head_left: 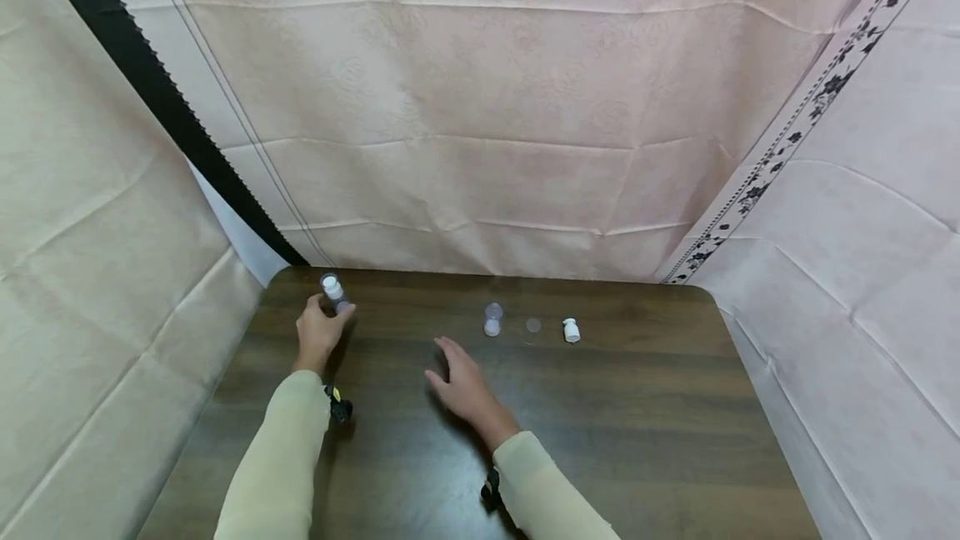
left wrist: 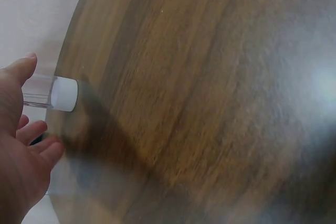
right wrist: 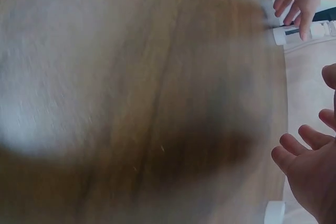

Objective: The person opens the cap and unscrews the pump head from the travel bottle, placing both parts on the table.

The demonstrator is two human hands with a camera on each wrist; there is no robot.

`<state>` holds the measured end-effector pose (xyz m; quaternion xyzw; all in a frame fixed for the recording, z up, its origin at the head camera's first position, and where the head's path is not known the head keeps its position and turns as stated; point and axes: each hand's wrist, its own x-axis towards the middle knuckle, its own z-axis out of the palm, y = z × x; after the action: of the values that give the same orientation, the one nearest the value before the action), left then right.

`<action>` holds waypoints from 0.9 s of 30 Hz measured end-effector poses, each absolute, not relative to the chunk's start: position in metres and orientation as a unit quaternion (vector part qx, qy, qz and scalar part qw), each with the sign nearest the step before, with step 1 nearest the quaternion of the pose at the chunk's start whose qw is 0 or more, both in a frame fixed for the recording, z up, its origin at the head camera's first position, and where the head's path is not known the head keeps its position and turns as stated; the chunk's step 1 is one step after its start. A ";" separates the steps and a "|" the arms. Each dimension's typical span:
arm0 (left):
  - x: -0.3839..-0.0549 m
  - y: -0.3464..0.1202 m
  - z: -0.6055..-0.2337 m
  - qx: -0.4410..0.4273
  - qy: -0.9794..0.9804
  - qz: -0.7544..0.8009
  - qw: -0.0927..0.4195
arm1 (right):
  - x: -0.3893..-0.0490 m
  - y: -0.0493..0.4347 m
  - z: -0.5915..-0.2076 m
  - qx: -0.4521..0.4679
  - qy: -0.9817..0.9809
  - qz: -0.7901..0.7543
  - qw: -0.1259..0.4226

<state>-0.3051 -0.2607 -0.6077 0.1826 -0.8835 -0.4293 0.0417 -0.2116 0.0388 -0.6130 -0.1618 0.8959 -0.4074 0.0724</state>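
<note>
At the table's far left, my left hand [head_left: 318,333] holds a small clear bottle [head_left: 333,290] with white parts between thumb and fingers. In the left wrist view, the clear body of this bottle [left wrist: 39,88] ends in a white piece [left wrist: 64,94] near the tabletop, partly hidden by the left hand [left wrist: 23,145]. My right hand [head_left: 468,386] hovers over the middle of the table, fingers loosely spread and holding nothing. Closest to it is a small clear container [head_left: 492,319] with a white bottom part.
Right of that container lie a faint clear disc [head_left: 533,325] and a small white bottle-like piece [head_left: 572,330]. The brown wooden table [head_left: 637,423] has rounded far corners. Pale cloth [head_left: 480,107] hangs behind it and along both sides.
</note>
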 end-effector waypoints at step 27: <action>-0.309 -0.249 -0.613 0.170 -0.874 -0.442 0.108 | -0.210 0.040 -0.612 -0.140 0.877 -0.453 0.073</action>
<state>-0.3094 -0.2491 -0.6130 0.1699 -0.8739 -0.4424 0.1085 -0.2100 0.0403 -0.6117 -0.1403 0.8773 -0.4531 0.0729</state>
